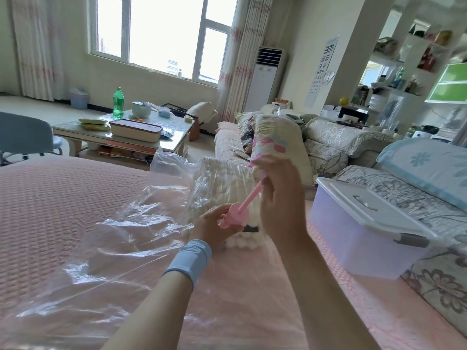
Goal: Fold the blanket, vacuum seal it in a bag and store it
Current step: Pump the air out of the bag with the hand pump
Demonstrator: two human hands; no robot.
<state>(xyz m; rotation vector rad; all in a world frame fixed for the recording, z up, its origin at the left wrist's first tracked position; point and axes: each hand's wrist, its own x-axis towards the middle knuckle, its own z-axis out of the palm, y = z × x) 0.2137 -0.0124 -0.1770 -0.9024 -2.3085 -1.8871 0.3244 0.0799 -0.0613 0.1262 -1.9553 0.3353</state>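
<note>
On the bedspread: a pink waffle-textured bedspread (50, 210) fills the lower half of the view; the frame cuts off its near and left edges.
Bag: a clear vacuum bag (121, 236) lies crumpled across it from 8 o'clock toward the centre. Glare and creases make its outline and mouth hard to trace.
Blanket: a white folded blanket (222, 180) sits inside the bag at the centre as a ribbed stack; both hands hide its lower right part.
Pump: a pink hand pump (235, 212) leans toward 1 o'clock against the blanket's near face, with its rod drawn out. The barrel and whatever it meets below are covered.
Lower grip: the left hand (214, 229), with a pale blue wristband (188, 261) on the wrist, curls its fingers round the pump just under the round cap.
Upper grip: the right hand (278, 198), back turned to the camera, closes round the pump's handle at the top of the rod — only slivers of pink show past the fingers.
Box: a lilac storage box (353, 241) with its white lid (366, 205) on sits at 3 o'clock, against a floral sofa (442, 286). I cannot tell whether it rests on the bed or the sofa.
Far off: a coffee table (174, 132) with a green bottle (118, 102) stands at 11 o'clock; the shelves (409, 59) at 2 o'clock are blurred, their contents unreadable.
</note>
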